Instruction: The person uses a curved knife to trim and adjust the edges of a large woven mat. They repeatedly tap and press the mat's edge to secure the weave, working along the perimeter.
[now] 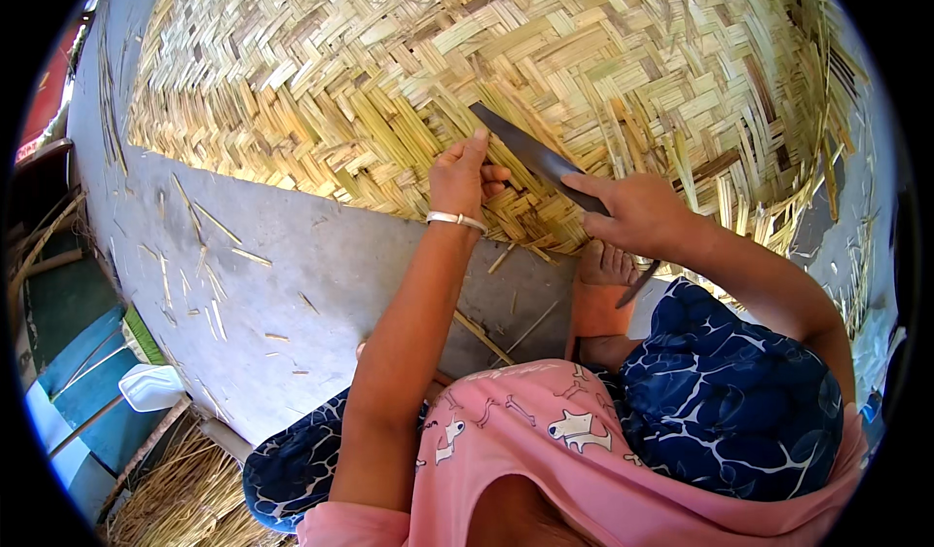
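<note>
A large woven mat [389, 51] of flat pale yellow and brown strips spreads over the far part of the floor, with loose strip ends along its near edge. My right hand [637, 211] is wrapped round a long dark-bladed knife [535, 151], its blade slanting up to the left over the mat and its dark curved tail showing below my wrist. Just left of the blade, my left hand [465, 172] is closed in a pinch above the mat's near edge. What lies between its fingertips is too small to make out.
Cut strip pieces [219, 224] litter the grey floor [292, 304]. My bare foot [605, 267] rests by the mat's near edge, below the knife. At the left are a white dustpan [151, 388], a green-bristled brush [144, 338] and a heap of straw [180, 493].
</note>
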Demonstrator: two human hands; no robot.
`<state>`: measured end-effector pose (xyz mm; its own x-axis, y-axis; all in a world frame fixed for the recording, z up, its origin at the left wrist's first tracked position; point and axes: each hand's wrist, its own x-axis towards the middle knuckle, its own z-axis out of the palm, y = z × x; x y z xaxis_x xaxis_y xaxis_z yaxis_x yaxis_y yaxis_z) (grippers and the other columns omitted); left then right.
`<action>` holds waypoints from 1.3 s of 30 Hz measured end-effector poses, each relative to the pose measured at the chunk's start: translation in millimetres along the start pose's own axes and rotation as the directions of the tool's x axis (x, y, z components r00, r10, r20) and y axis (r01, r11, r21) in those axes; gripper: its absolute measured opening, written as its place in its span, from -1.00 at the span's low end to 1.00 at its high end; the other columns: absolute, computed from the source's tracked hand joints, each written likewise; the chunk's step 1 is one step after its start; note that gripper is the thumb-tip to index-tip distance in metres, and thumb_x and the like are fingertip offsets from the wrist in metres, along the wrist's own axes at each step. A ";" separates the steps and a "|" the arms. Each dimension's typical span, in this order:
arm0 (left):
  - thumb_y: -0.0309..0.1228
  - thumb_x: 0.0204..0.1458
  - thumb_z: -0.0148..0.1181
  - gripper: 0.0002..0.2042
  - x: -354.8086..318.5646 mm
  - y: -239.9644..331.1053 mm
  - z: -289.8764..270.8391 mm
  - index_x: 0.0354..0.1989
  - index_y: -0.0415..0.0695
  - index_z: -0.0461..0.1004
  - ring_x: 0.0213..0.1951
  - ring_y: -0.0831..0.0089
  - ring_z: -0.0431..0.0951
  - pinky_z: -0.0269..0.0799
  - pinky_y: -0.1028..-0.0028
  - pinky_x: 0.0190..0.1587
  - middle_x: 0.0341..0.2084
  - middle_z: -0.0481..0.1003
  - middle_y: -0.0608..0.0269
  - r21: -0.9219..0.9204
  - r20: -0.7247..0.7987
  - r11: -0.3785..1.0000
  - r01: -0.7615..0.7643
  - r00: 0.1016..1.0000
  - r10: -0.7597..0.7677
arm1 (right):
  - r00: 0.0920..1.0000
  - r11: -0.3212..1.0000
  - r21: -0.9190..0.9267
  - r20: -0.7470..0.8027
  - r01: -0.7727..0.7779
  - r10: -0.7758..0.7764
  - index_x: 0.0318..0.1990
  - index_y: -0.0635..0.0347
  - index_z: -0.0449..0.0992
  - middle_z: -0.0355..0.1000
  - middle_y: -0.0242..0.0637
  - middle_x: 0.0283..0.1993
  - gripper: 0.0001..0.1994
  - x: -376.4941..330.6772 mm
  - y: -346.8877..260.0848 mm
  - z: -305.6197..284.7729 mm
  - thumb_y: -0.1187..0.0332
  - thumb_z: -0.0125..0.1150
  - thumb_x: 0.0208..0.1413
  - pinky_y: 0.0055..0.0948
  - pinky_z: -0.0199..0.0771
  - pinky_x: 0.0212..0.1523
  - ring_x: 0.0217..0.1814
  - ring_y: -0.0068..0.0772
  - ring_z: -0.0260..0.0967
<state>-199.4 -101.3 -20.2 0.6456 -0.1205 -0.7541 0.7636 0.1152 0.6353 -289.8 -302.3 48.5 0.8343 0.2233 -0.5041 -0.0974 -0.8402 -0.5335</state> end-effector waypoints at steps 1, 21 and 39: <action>-0.24 0.07 0.25 -0.79 0.8 0.9 1.5 -0.44 -0.08 0.43 -0.64 0.59 0.48 0.31 0.62 -0.67 -0.64 0.42 0.40 0.018 -0.010 1.000 0.009 1.000 -0.009 | 0.999 1.000 -0.014 -0.043 0.000 -0.001 0.20 -0.08 0.34 0.45 -0.03 -0.51 -0.46 6.1 0.3 7.1 0.14 0.12 -0.02 -0.08 0.40 -0.41 -0.46 0.03 0.43; -0.22 -0.01 0.30 -0.71 9.4 12.3 4.8 -0.51 -0.18 0.43 -0.72 0.47 0.44 0.37 0.50 -0.67 -0.68 0.46 0.27 0.518 -0.010 0.855 -0.009 1.000 0.016 | 0.994 0.992 -0.123 -0.106 -0.008 -0.006 0.15 -0.10 0.34 0.45 -0.11 -0.53 -0.50 28.1 -1.0 17.3 0.21 0.10 -0.04 -0.02 0.40 -0.47 -0.48 0.01 0.44; -0.57 0.05 0.08 -0.70 12.8 0.0 7.3 -0.02 -0.37 0.34 -0.53 0.45 0.57 0.49 0.52 -0.53 -0.30 0.53 0.09 0.488 0.139 0.748 -0.450 0.886 0.442 | 0.966 0.739 0.638 0.251 -0.215 0.064 0.24 0.00 0.34 0.47 -0.34 -0.17 -0.34 -60.4 24.1 -71.6 0.47 0.18 -0.18 -0.56 0.42 -0.29 -0.34 -0.63 0.39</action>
<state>-191.1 -110.1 -28.6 0.9111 -0.1931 -0.3642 0.2858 -0.3409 0.8956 -303.7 -371.4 114.7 0.6632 0.2856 -0.6918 -0.5981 -0.3535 -0.7193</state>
